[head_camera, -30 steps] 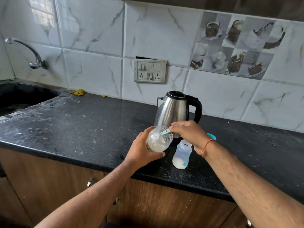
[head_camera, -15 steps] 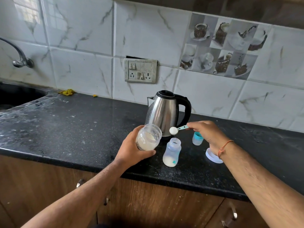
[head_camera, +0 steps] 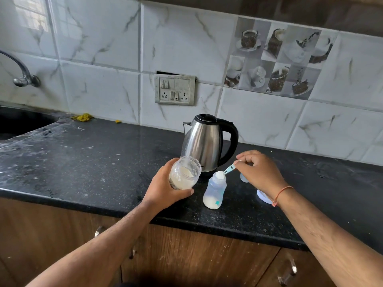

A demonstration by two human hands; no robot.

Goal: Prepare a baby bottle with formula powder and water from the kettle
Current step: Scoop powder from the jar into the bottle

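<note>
A clear baby bottle (head_camera: 214, 192) stands open on the black counter (head_camera: 93, 162), with white powder at its bottom. My right hand (head_camera: 260, 171) pinches a small blue scoop (head_camera: 224, 171), whose heaped bowl sits right over the bottle's mouth. My left hand (head_camera: 165, 189) holds an open clear jar of formula powder (head_camera: 184, 174), tilted, just left of the bottle. A steel kettle (head_camera: 204, 145) with a black handle stands behind both, its lid down.
The bottle's blue cap piece (head_camera: 243, 178) and a white lid (head_camera: 263, 197) lie partly hidden behind my right hand and wrist. A sink (head_camera: 18, 125) and tap (head_camera: 20, 73) are at far left. A socket plate (head_camera: 175, 90) is on the tiled wall. Cabinet drawers sit below the counter edge.
My right hand lifted the filled scoop out of the jar and carried it right and down to the bottle's mouth. The left hand keeps holding the jar.
</note>
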